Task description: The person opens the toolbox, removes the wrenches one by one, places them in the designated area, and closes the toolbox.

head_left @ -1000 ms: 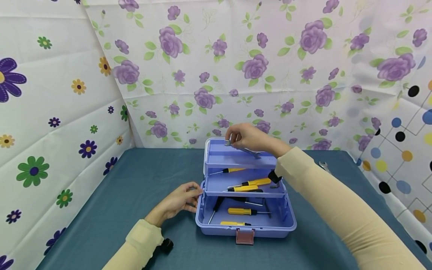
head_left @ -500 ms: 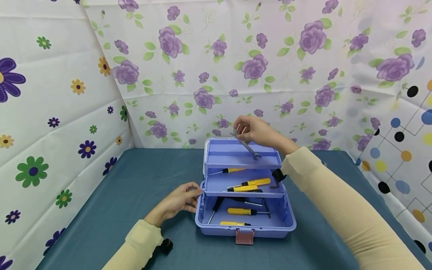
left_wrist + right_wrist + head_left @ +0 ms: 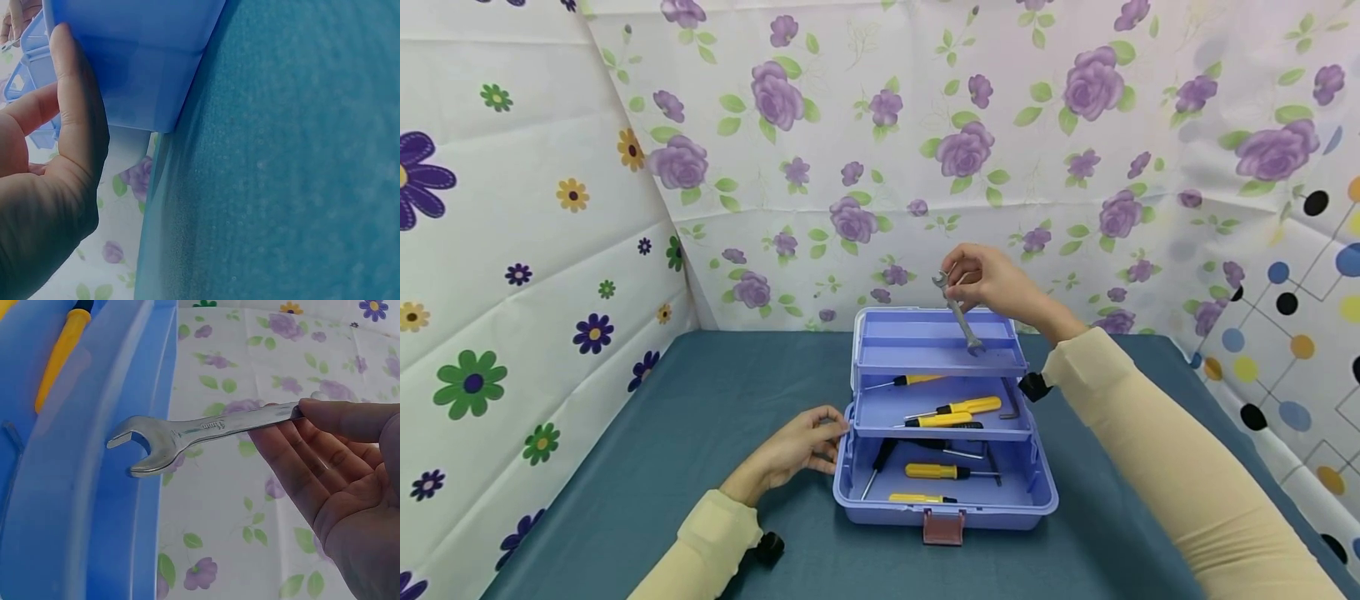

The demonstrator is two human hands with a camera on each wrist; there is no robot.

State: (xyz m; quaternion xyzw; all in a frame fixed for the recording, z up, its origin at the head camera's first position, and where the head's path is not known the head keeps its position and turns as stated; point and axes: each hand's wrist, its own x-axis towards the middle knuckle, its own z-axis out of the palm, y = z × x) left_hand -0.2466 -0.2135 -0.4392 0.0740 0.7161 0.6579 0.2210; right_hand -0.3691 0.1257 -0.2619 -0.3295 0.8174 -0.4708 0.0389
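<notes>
A silver open-end wrench [image 3: 961, 318] is pinched between the thumb and fingers of my right hand [image 3: 992, 283], one end angled down over the upper tray [image 3: 895, 357] of the blue-lilac toolbox [image 3: 887, 515]. In the right wrist view the forked head of the wrench [image 3: 156, 444] overlaps the tray edge [image 3: 75, 487], with its other end at the fingertips. My left hand [image 3: 797, 446] touches the toolbox's left side, fingertips at the rim. Seen from the left wrist, an extended finger [image 3: 76, 106] lies along the outer wall [image 3: 144, 69].
Yellow-handled screwdrivers [image 3: 976, 405] and a hex key [image 3: 1011, 400] lie in the middle tray. The bottom compartment holds another yellow screwdriver [image 3: 932, 471] and a black-handled one [image 3: 885, 454], among several tools. A pink latch [image 3: 943, 527] hangs in front. Floral cloth [image 3: 850, 125] stands behind.
My right hand has risen and moved right with the wrench, swinging its lower end more steeply downward. The loose wrench seen earlier at the right is now hidden. My left hand stays put.
</notes>
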